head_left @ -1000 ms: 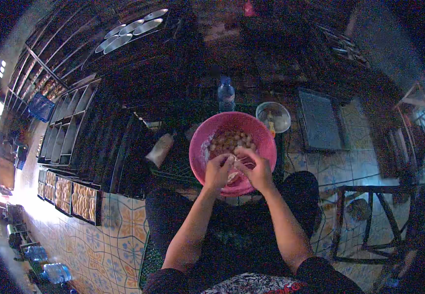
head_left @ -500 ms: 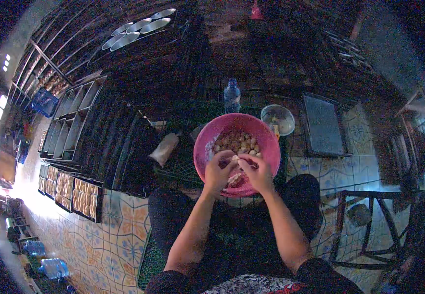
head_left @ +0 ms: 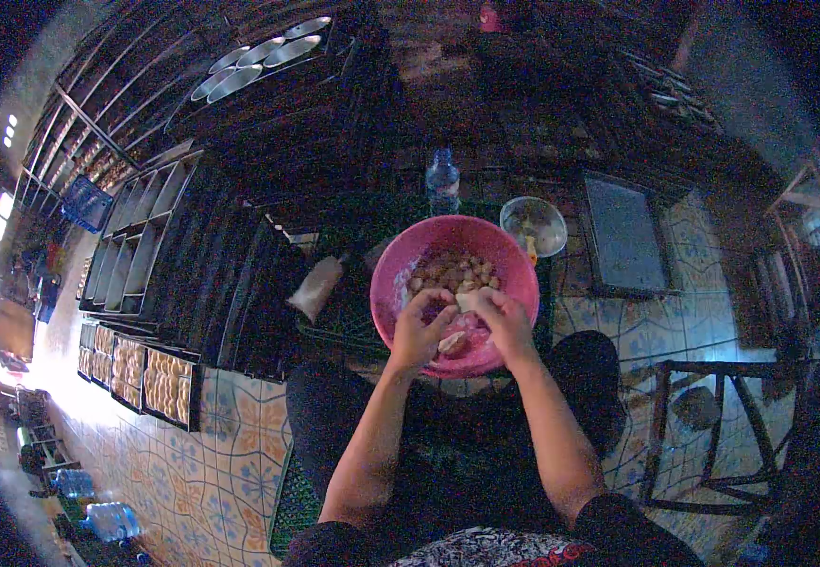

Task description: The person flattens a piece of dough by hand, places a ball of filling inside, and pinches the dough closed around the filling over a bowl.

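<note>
Both hands are inside a pink basin (head_left: 386, 255) in front of my lap. My right hand (head_left: 508, 326) pinches a flat, pale piece of dough (head_left: 468, 300) between thumb and fingers. Just left of it, my left hand (head_left: 418, 333) has its thumb and forefinger curved apart, with nothing visible between them. Several small round balls (head_left: 452, 271) fill the far side of the basin. A pale dough lump (head_left: 452, 344) lies near its front wall, with white powder on the left wall.
Behind the basin stand a clear bottle (head_left: 443, 180) and a round container (head_left: 534, 227). A bag of pale stuff (head_left: 317, 285) lies to the left. Trays of shaped dough (head_left: 170, 387) are on the tiled floor by a dark rack. A metal frame (head_left: 656, 435) stands at right.
My hands have drawn slightly apart. The dough piece, small between both hands' fingertips before, now shows larger and flatter in my right hand. The view has shifted slightly.
</note>
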`<act>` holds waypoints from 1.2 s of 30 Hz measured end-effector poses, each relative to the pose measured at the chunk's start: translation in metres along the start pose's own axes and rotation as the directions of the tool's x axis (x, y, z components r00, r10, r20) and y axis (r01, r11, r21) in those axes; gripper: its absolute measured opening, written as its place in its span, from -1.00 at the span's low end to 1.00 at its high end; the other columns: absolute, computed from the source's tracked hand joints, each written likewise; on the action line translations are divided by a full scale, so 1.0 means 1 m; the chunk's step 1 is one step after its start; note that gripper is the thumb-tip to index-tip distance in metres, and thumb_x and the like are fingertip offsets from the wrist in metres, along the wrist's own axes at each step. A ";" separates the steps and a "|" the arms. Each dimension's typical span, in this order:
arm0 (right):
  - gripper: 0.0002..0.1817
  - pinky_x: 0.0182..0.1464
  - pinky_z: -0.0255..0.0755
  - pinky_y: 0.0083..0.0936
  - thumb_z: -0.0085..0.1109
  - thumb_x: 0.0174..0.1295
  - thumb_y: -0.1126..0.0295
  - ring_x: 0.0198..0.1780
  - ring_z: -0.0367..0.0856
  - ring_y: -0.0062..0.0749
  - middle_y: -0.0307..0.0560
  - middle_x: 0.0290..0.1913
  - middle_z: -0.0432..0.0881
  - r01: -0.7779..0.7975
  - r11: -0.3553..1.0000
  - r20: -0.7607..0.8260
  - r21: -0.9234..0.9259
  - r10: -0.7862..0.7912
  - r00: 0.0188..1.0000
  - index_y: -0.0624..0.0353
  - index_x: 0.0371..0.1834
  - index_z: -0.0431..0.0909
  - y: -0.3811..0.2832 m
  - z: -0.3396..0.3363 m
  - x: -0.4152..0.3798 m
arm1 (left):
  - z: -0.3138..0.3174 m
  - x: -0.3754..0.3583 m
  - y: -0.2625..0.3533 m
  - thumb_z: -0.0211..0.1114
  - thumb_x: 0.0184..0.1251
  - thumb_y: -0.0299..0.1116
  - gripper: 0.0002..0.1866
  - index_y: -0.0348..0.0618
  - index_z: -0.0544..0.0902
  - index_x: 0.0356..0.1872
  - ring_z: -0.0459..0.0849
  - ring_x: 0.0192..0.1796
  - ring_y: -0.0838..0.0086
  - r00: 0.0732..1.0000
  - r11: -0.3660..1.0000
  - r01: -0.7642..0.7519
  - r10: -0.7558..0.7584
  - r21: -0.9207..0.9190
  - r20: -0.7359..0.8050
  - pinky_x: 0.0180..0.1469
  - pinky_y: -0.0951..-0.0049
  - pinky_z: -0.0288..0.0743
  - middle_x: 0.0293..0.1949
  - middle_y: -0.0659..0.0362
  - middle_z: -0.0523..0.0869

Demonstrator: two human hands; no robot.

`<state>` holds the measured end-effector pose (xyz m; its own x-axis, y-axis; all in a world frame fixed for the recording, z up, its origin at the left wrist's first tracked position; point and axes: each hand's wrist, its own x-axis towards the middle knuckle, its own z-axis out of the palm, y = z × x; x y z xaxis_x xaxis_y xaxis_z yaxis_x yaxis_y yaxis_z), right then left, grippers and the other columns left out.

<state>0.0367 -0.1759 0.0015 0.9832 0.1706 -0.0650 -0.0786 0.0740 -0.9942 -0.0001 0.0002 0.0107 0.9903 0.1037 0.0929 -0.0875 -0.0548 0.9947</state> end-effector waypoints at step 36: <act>-0.66 0.19 0.52 -0.31 0.43 0.16 0.44 0.11 0.70 -0.22 -0.05 -0.02 0.76 0.484 0.702 0.218 -0.522 -0.439 0.871 0.13 0.03 0.67 -0.011 0.001 -0.003 | 0.003 -0.004 0.010 0.46 0.29 -0.33 -0.74 -0.21 0.76 -0.06 0.78 -0.05 0.42 0.992 0.943 0.062 -0.022 0.327 -0.125 0.05 0.40 0.61 -0.10 0.07 0.83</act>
<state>0.0344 -0.1759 0.0131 0.8554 0.3306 0.3987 0.5072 -0.3783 -0.7744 -0.0049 -0.0042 0.0204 0.9706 0.2283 0.0758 0.0144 -0.3696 0.9291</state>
